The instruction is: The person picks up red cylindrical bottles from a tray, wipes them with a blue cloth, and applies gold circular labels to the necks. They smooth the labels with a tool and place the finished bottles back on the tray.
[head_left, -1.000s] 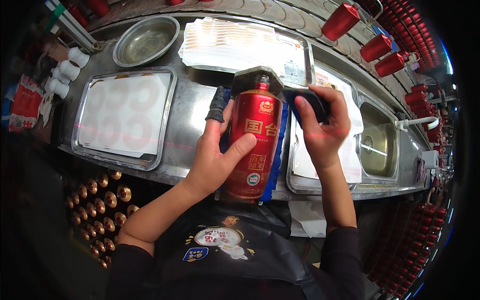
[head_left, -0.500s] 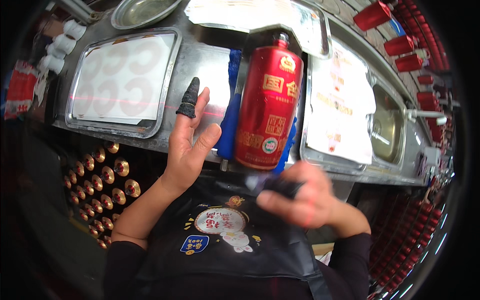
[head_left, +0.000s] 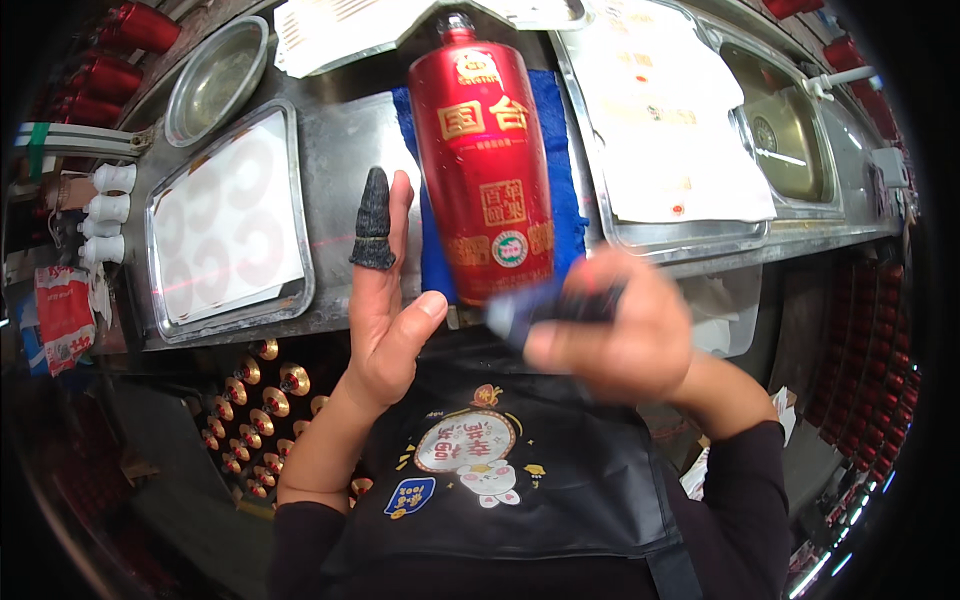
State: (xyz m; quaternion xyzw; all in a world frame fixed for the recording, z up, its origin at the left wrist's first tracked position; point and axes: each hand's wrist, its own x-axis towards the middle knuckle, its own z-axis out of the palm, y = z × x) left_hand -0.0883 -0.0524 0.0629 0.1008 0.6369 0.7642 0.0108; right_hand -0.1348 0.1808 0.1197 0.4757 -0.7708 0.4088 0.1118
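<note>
A large red bottle with gold lettering and a small round green-and-white mark lies on a blue cloth, its dark neck pointing away from me. To its left, my left hand is raised open, fingers stretched upward and thumb apart, holding nothing. One finger wears a black sleeve with a band round it. My right hand, smeared by motion, is closed round a dark-handled tool with a pale end, near the bottle's base. Blur hides the tool's kind and whether it touches the bottle.
Left on the metal counter is a tray of white sheets with pale ring shapes; a metal bowl sits behind it. To the right are a sheet-covered tray and a sink. Gold-rimmed red pieces stand below the counter.
The whole view has turned, so the bottle looks straighter and further left. My right hand has moved up with the tool, closer to the bottle's base. My left hand stays open.
</note>
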